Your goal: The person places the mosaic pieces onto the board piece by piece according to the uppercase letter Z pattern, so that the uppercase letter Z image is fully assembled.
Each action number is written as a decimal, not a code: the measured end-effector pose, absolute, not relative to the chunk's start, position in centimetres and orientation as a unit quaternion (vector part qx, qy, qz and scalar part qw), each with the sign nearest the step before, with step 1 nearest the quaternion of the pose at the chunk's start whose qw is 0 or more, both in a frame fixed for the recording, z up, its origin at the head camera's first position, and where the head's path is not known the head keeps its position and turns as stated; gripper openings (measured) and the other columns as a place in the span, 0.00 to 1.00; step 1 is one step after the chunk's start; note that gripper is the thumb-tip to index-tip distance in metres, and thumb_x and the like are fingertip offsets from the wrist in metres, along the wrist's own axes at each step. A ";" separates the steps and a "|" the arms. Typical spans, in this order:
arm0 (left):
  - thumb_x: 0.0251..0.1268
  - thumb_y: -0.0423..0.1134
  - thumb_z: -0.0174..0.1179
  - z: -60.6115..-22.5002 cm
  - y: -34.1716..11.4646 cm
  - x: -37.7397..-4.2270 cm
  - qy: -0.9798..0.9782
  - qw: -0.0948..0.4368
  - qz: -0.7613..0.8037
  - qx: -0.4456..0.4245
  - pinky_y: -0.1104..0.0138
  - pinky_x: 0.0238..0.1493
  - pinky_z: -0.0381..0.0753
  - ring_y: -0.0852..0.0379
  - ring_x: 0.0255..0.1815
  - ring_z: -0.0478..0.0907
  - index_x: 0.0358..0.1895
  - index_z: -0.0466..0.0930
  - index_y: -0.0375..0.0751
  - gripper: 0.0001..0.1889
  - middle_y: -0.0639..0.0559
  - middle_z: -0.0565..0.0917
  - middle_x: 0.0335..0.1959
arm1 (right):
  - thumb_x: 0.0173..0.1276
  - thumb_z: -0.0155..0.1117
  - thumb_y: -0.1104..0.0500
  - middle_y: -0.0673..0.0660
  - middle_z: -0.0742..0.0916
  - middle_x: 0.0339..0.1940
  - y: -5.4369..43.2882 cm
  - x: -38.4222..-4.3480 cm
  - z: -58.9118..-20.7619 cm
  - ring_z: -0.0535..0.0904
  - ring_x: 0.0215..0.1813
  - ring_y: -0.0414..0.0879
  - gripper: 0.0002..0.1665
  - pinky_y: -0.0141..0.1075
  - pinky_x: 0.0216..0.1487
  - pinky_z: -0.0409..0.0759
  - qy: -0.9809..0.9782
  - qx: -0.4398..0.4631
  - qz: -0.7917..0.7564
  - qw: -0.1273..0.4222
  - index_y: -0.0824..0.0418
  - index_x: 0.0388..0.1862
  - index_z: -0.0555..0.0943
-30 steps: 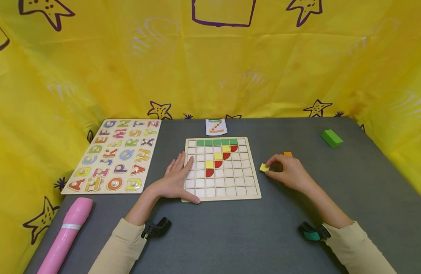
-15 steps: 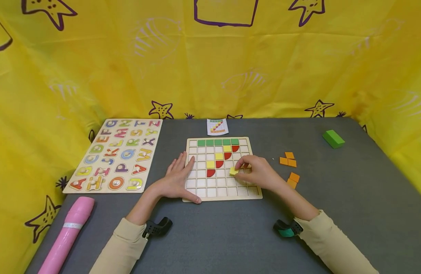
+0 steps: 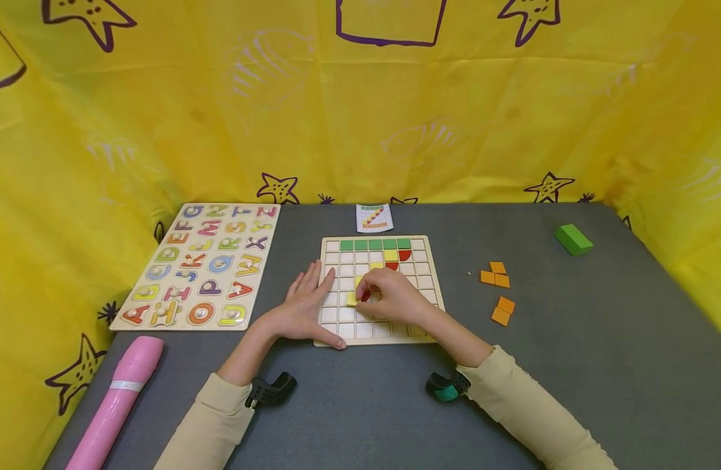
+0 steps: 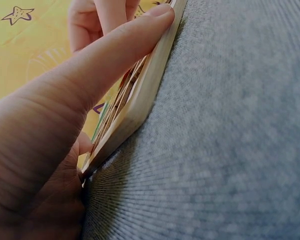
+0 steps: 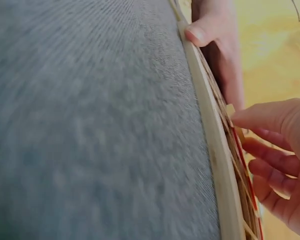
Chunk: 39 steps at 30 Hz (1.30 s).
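Yellow, the tile (image 3: 351,299) sat pinched in the right hand (image 3: 392,297) over the left part of the grid board (image 3: 423,268). The left hand (image 3: 299,309), fingers spread, rested on the board's left edge. The tile seemed light and stiff, best gripped by opposite edges.

Tallied: two hands (image 3: 301,310), two sleeves (image 3: 527,401), two wrist straps (image 3: 270,390), one table (image 3: 360,411), one grid board (image 3: 421,268), one letter board (image 3: 200,274), one card (image 3: 374,219), one pink tube (image 3: 110,411) and one green block (image 3: 573,239). Tiles number five orange tiles (image 3: 502,281), five green tiles (image 3: 376,245), four yellow tiles (image 3: 390,255) and three visible red tiles (image 3: 404,254), with some cells obscured from count.
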<state>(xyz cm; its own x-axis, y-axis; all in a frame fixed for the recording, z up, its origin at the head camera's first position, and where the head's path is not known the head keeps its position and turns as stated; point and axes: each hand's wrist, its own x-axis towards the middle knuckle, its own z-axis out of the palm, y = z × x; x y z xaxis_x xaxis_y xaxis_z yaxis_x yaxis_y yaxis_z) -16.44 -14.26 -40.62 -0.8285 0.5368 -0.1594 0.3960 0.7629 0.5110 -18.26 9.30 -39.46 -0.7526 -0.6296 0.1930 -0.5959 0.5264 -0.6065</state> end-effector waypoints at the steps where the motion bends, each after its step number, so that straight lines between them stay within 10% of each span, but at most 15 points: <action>1: 0.37 0.69 0.73 -40.6 -14.2 -16.4 0.927 0.149 0.236 0.252 0.44 0.72 0.31 0.41 0.77 0.24 0.78 0.37 0.35 0.72 0.33 0.28 0.77 | 0.58 0.73 0.60 0.48 0.83 0.27 9.0 -18.3 -39.5 0.75 0.34 0.44 0.06 0.35 0.40 0.73 0.873 -0.354 -0.336 0.022 0.54 0.30 0.82; 21: 0.37 0.68 0.74 -40.4 -14.0 -16.4 0.925 0.152 0.239 0.255 0.45 0.72 0.31 0.42 0.77 0.23 0.78 0.37 0.35 0.72 0.34 0.29 0.77 | 0.62 0.70 0.60 0.44 0.84 0.30 9.0 -18.3 -39.7 0.76 0.37 0.43 0.02 0.37 0.44 0.74 0.872 -0.342 -0.351 -0.006 0.55 0.33 0.84; 39: 0.36 0.66 0.75 -40.6 -14.3 -16.5 0.921 0.165 0.248 0.253 0.46 0.72 0.31 0.43 0.77 0.23 0.78 0.36 0.34 0.73 0.34 0.29 0.77 | 0.64 0.69 0.63 0.53 0.86 0.36 21.2 -18.4 -39.0 0.78 0.39 0.51 0.05 0.45 0.44 0.74 0.925 -0.228 -0.305 -0.015 0.59 0.39 0.85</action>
